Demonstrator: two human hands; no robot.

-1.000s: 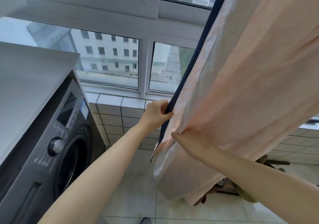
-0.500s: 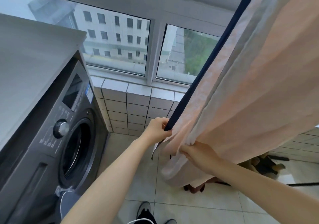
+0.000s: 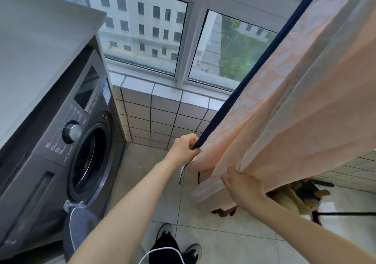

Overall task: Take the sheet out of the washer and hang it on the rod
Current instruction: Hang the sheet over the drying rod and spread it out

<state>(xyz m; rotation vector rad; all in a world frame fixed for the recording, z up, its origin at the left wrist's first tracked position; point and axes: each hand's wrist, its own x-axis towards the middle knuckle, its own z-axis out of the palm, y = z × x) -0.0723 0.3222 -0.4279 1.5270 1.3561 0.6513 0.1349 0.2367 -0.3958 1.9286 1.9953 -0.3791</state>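
Sheet (image 3: 295,100) held taut beside washer (image 3: 61,141).
Navy edge is clenched in left hand (image 3: 184,148); a fold is pinched by right hand (image 3: 242,188).

Both forearms are bare and sleeveless, with dark trousers (image 3: 162,249) and grey-toed dark shoes (image 3: 165,230) below

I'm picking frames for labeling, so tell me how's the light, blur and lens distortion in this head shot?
Head view: soft daylight from the window, no harsh glare; the washer front stays dim; wide-angle bending bows the washer top and window frame; the left hand, right hand and sheet are fairly sharp, with slight softness at the edges.
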